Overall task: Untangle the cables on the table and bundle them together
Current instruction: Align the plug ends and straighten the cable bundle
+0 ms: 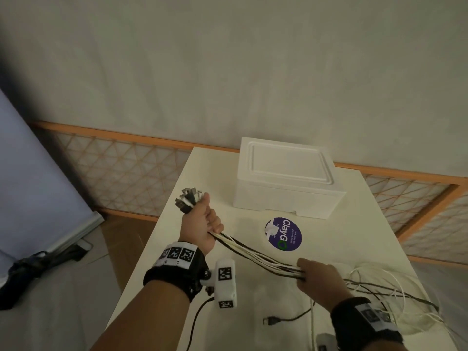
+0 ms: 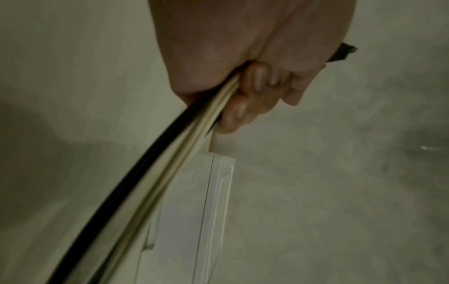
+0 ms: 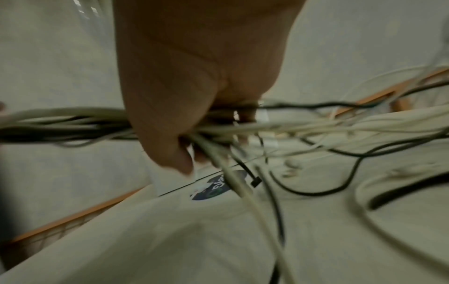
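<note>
A bundle of white and black cables (image 1: 255, 253) stretches between my two hands above the white table (image 1: 177, 249). My left hand (image 1: 202, 224) grips it in a fist near one end, and several plugs (image 1: 188, 198) stick out above the thumb. In the left wrist view the curled fingers (image 2: 245, 107) wrap the cables (image 2: 155, 173). My right hand (image 1: 319, 279) grips the same bundle lower right, fingers curled round it (image 3: 184, 134). Behind it the cables (image 1: 379, 295) spread loose and tangled over the table's right side (image 3: 340, 130).
A white foam box (image 1: 286, 178) stands at the back of the table, a purple round sticker (image 1: 283, 235) in front of it. A loose black plug (image 1: 269, 321) lies near the front edge. A small black cable tie (image 3: 252, 176) hangs among the cables.
</note>
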{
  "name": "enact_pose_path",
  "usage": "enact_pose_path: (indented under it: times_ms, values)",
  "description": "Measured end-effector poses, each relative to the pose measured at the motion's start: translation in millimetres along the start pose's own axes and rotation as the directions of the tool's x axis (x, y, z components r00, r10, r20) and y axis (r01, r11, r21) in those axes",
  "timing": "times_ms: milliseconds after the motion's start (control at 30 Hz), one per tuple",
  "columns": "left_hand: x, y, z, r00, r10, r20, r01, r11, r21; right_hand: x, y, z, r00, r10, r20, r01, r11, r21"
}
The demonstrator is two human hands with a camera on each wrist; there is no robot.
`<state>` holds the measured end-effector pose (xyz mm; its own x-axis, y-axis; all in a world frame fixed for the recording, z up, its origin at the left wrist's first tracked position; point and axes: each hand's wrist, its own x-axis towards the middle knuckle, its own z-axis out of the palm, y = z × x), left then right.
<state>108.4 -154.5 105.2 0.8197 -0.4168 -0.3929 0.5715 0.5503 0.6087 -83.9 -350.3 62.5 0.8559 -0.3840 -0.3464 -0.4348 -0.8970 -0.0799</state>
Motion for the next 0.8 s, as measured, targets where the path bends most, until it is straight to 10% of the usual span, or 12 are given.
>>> enact_pose_path:
  times_ms: [100, 200, 300, 800]
  values:
    - [-7, -2, 2, 0.994, 0.04, 0.106, -0.055, 0.989, 0.138, 5, 1, -20, 0.963, 0.029, 0.269, -0.004, 0.996, -0.091]
    - [-14, -16, 6, 0.988, 0.046, 0.145, -0.076, 0.974, 0.213, 17, -36, -63, 0.988, -0.142, -0.052, 0.151, 0.937, 0.316]
    - [-22, -27, 10, 0.982, 0.021, 0.19, -0.064, 0.973, 0.222, 17, -89, -107, 0.898, -0.224, -0.379, 0.411, 0.736, 0.538]
    - [-37, -26, 11, 0.956, 0.037, 0.291, -0.127, 0.946, 0.299, 27, -135, -112, 0.785, -0.239, -0.572, 0.572, 0.634, 0.521]
